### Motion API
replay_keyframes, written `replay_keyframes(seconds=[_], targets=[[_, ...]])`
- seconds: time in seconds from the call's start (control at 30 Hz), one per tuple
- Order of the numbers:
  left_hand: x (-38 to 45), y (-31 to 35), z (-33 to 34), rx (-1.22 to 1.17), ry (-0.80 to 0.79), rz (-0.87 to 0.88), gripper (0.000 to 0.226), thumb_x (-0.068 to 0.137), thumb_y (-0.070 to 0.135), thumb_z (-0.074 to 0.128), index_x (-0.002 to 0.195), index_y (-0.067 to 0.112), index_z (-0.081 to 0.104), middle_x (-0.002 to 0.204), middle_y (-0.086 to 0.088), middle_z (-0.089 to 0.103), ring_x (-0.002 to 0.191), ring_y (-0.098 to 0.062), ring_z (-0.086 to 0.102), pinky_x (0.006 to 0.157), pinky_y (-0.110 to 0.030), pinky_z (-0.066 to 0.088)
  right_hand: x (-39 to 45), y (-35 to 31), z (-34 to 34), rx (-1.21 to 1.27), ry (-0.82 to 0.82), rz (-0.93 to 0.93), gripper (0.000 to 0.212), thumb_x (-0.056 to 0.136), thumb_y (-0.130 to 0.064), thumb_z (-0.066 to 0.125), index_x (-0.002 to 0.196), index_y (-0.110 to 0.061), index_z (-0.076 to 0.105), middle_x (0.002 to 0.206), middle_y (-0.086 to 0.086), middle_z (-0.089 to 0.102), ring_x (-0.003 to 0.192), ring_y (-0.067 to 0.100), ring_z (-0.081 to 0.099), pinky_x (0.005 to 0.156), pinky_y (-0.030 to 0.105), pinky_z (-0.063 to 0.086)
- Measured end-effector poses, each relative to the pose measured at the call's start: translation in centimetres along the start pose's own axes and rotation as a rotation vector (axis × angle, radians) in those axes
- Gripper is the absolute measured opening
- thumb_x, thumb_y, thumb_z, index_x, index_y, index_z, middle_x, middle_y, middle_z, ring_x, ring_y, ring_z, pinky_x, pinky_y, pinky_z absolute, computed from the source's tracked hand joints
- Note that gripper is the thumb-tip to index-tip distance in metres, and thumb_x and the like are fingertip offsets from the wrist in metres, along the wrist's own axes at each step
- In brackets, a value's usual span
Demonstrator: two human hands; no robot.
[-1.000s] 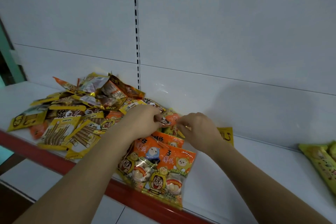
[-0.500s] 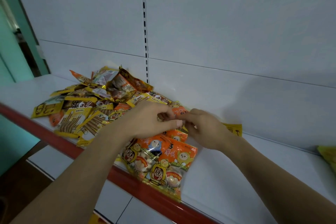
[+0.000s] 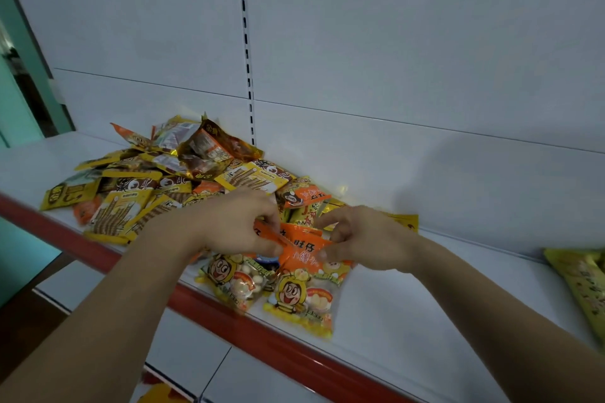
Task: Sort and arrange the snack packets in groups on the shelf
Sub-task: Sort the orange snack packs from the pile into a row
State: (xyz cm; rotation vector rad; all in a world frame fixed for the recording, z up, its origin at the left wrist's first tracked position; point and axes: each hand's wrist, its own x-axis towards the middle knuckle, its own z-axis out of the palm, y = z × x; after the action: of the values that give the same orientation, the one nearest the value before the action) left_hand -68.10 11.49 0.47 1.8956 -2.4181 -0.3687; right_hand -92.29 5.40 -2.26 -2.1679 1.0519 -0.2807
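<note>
A loose heap of yellow, orange and brown snack packets (image 3: pixel 170 173) lies on the white shelf (image 3: pixel 409 321), against the back panel. In front of it, near the red shelf edge, lie orange-and-yellow packets with a cartoon face (image 3: pixel 302 298), side by side and partly overlapping. My left hand (image 3: pixel 239 226) pinches the top left corner of an orange packet (image 3: pixel 302 247). My right hand (image 3: pixel 363 240) pinches the same packet's top right corner. Both hands hold it over the cartoon-face packets.
A red strip (image 3: pixel 262 337) runs along the shelf's front edge. Greenish-yellow packets (image 3: pixel 586 285) lie at the far right of the shelf. A slotted upright (image 3: pixel 247 42) divides the white back panel. A lower white shelf (image 3: pixel 183 350) shows below. A teal wall (image 3: pixel 13 101) stands at left.
Both hands have drawn back from the heap toward the front edge, and now hold an orange packet by its top corners above the cartoon-face packets. The camera has shifted left.
</note>
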Motion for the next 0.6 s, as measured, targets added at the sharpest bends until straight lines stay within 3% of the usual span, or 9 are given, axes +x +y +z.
replay_keyframes(seconds=[0.13, 0.27, 0.37, 0.5, 0.6], targets=[[0.1, -0.2, 0.5, -0.027, 0.006, 0.020, 0.018, 0.092, 0.046, 0.072, 0.101, 0.036, 0.059, 0.116, 0.011, 0.056, 0.114, -0.012, 0.047, 0.103, -0.037, 0.043, -1.3, 1.0, -2.3, -0.002, 0.114, -0.005, 0.014, 0.092, -0.026, 0.071, 0.098, -0.014, 0.075, 0.083, 0.002, 0.074, 0.073, 0.018, 0.066, 0.075, 0.034, 0.055], [0.3, 0.2, 0.5, -0.152, 0.071, 0.044, 0.013, 0.096, 0.038, 0.070, 0.088, 0.035, 0.060, 0.099, 0.006, 0.064, 0.093, -0.018, 0.059, 0.083, -0.037, 0.050, -2.6, 1.5, -4.3, 0.276, 0.132, 0.052, 0.016, 0.097, -0.023, 0.064, 0.095, -0.009, 0.071, 0.088, 0.006, 0.076, 0.076, 0.017, 0.067, 0.075, 0.037, 0.054], [0.2, 0.6, -0.1, -0.260, 0.208, 0.048, 0.012, 0.097, 0.034, 0.068, 0.088, 0.030, 0.062, 0.091, 0.011, 0.063, 0.082, -0.005, 0.058, 0.070, -0.027, 0.045, -2.3, 1.0, -3.7, 0.297, 0.114, 0.059, 0.020, 0.096, -0.025, 0.065, 0.099, -0.006, 0.071, 0.096, 0.012, 0.075, 0.081, 0.020, 0.069, 0.081, 0.039, 0.056], [-0.1, 0.5, -1.3, -0.383, 0.362, 0.022, 0.008, 0.098, 0.028, 0.067, 0.091, 0.026, 0.064, 0.097, 0.011, 0.068, 0.096, -0.005, 0.063, 0.085, -0.031, 0.050, -0.7, -0.8, -1.0, 0.066, 0.100, -0.007, 0.016, 0.091, -0.027, 0.070, 0.089, -0.011, 0.071, 0.098, 0.011, 0.072, 0.085, 0.020, 0.067, 0.083, 0.039, 0.054], [-0.2, 0.1, -1.5, -0.416, 0.386, -0.001, 0.006, 0.101, 0.021, 0.064, 0.096, 0.025, 0.064, 0.103, 0.014, 0.069, 0.103, -0.001, 0.063, 0.088, -0.028, 0.049, 0.3, -1.8, 0.6, 0.010, 0.077, -0.015, 0.016, 0.091, -0.029, 0.071, 0.089, -0.013, 0.069, 0.103, 0.007, 0.071, 0.092, 0.020, 0.067, 0.082, 0.039, 0.053]])
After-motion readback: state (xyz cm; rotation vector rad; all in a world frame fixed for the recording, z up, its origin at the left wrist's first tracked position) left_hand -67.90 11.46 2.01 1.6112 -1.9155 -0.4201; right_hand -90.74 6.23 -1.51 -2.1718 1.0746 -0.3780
